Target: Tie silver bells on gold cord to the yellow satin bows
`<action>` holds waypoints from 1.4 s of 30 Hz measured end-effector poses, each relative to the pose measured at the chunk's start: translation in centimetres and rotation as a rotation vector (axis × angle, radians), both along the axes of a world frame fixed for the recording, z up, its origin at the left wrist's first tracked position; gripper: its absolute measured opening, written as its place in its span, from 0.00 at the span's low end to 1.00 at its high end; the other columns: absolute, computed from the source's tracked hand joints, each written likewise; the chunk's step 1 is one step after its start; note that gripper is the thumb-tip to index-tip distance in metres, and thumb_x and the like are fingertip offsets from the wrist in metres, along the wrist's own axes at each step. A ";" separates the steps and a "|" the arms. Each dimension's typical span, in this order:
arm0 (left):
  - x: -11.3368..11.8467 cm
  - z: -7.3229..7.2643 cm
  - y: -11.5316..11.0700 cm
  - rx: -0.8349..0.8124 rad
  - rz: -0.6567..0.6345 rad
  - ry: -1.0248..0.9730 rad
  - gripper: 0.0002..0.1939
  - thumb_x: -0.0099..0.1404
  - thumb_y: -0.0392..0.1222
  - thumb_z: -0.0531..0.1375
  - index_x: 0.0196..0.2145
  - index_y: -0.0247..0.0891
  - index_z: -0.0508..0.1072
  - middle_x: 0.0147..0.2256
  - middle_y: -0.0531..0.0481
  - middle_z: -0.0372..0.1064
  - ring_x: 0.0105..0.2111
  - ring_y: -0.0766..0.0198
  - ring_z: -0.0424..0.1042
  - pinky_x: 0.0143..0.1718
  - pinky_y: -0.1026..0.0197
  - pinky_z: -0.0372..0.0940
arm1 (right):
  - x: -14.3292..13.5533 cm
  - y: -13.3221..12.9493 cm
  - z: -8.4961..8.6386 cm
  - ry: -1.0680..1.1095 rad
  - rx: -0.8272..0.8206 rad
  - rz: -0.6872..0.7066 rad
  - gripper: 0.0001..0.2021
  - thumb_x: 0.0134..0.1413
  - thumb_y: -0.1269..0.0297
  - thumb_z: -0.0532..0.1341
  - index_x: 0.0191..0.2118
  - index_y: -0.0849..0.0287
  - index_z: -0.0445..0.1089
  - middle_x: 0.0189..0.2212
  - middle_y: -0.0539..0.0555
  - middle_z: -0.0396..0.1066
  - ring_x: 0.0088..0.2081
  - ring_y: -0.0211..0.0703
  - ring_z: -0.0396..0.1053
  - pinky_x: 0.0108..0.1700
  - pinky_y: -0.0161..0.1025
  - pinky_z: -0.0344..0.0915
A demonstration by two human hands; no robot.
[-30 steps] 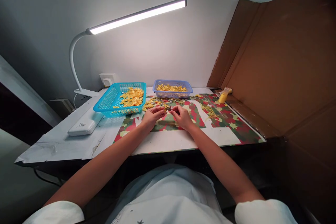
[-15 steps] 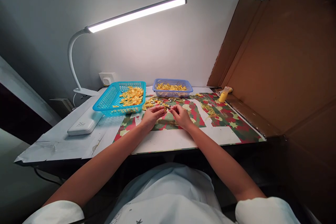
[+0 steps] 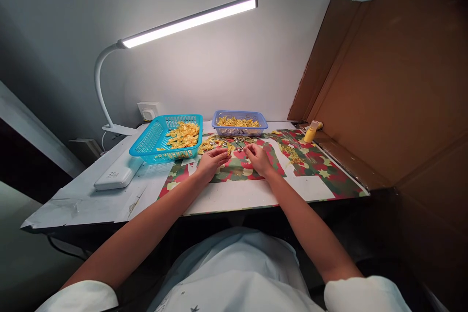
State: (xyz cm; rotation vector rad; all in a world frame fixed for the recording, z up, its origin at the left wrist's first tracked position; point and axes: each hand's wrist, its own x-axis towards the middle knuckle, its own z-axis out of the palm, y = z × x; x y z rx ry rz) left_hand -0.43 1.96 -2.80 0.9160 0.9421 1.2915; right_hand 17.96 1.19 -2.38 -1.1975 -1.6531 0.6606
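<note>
My left hand (image 3: 212, 164) is closed in a pinch at the middle of the patterned sheet, with a small gold-yellow piece (image 3: 229, 152) at its fingertips. To its right, my right hand (image 3: 258, 160) has thumb and forefinger pressed together. A thin dark sliver shows by those right fingertips, too small to name. Small shiny silver beads (image 3: 237, 141) and loose yellow petal-like pieces (image 3: 208, 145) lie on the sheet just beyond both hands. The hands are apart.
A blue basket (image 3: 146, 144) of yellow pieces stands left; a purple basket (image 3: 239, 130) of gold pieces stands behind. A white power bank (image 3: 116, 178), a tangle of gold chain or wire (image 3: 291, 154), a yellow bottle (image 3: 310, 134), a lit lamp (image 3: 190, 20) and a cardboard wall (image 3: 395, 83) surround them.
My right hand has drawn away to the right from the left one, and a gap has opened between the fingertips. My left hand has barely moved.
</note>
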 end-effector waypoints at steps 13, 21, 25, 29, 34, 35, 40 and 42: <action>0.1 -0.3 -0.3 0.199 -0.032 0.244 0.20 0.41 0.49 0.72 0.27 0.35 0.73 0.25 0.52 0.72 0.24 0.66 0.72 0.29 0.63 0.67 | 2.1 0.9 -0.7 -0.479 0.041 -0.298 0.10 0.49 0.65 0.66 0.39 0.58 0.68 0.47 0.64 0.67 0.52 0.61 0.60 0.52 0.58 0.56; 0.4 -0.6 -0.7 0.401 -0.010 0.476 0.09 0.48 0.42 0.66 0.26 0.38 0.71 0.20 0.57 0.65 0.21 0.69 0.63 0.24 0.67 0.58 | -1.2 -0.9 1.8 -0.390 0.423 0.265 0.07 0.57 0.69 0.56 0.29 0.56 0.68 0.29 0.53 0.69 0.35 0.44 0.64 0.42 0.41 0.60; 0.4 -0.5 -0.6 0.406 0.034 0.535 0.07 0.50 0.41 0.64 0.26 0.38 0.70 0.19 0.58 0.63 0.20 0.68 0.63 0.23 0.66 0.55 | -1.9 0.3 2.9 -0.423 0.195 0.292 0.04 0.49 0.72 0.58 0.27 0.57 0.66 0.26 0.49 0.67 0.28 0.39 0.61 0.32 0.36 0.56; 0.1 -0.3 -0.3 0.383 0.153 0.527 0.11 0.53 0.41 0.62 0.35 0.39 0.66 0.21 0.59 0.61 0.20 0.67 0.62 0.24 0.65 0.56 | -2.9 4.7 5.5 -0.419 0.002 0.206 0.06 0.42 0.73 0.60 0.20 0.59 0.63 0.18 0.46 0.64 0.23 0.37 0.60 0.28 0.35 0.54; -0.4 -0.2 -0.1 0.372 0.215 0.517 0.12 0.54 0.41 0.60 0.36 0.40 0.64 0.24 0.60 0.57 0.21 0.68 0.61 0.24 0.65 0.58 | -4.2 11.6 9.9 -0.295 -0.002 -0.040 0.05 0.52 0.65 0.57 0.32 0.60 0.68 0.28 0.52 0.70 0.30 0.40 0.66 0.33 0.36 0.60; -0.4 -0.2 -0.1 0.376 0.214 0.521 0.11 0.54 0.40 0.60 0.36 0.40 0.64 0.24 0.59 0.57 0.21 0.68 0.61 0.24 0.65 0.59 | -4.2 12.3 10.1 -0.276 -0.014 -0.079 0.08 0.52 0.63 0.57 0.36 0.61 0.68 0.30 0.54 0.71 0.31 0.41 0.66 0.34 0.37 0.61; -0.2 -0.1 -0.4 0.407 0.190 0.551 0.11 0.51 0.38 0.60 0.34 0.39 0.66 0.24 0.58 0.59 0.22 0.67 0.62 0.26 0.64 0.59 | -3.7 11.4 6.9 -0.244 -0.068 -0.151 0.19 0.44 0.65 0.64 0.45 0.63 0.66 0.28 0.54 0.71 0.28 0.44 0.67 0.33 0.40 0.65; -0.1 -0.1 -0.5 0.423 0.180 0.570 0.10 0.51 0.38 0.60 0.33 0.39 0.66 0.24 0.58 0.60 0.22 0.67 0.62 0.26 0.64 0.59 | -3.1 9.9 4.7 -0.232 -0.053 -0.140 0.17 0.45 0.66 0.62 0.44 0.61 0.67 0.28 0.52 0.71 0.28 0.43 0.68 0.34 0.40 0.65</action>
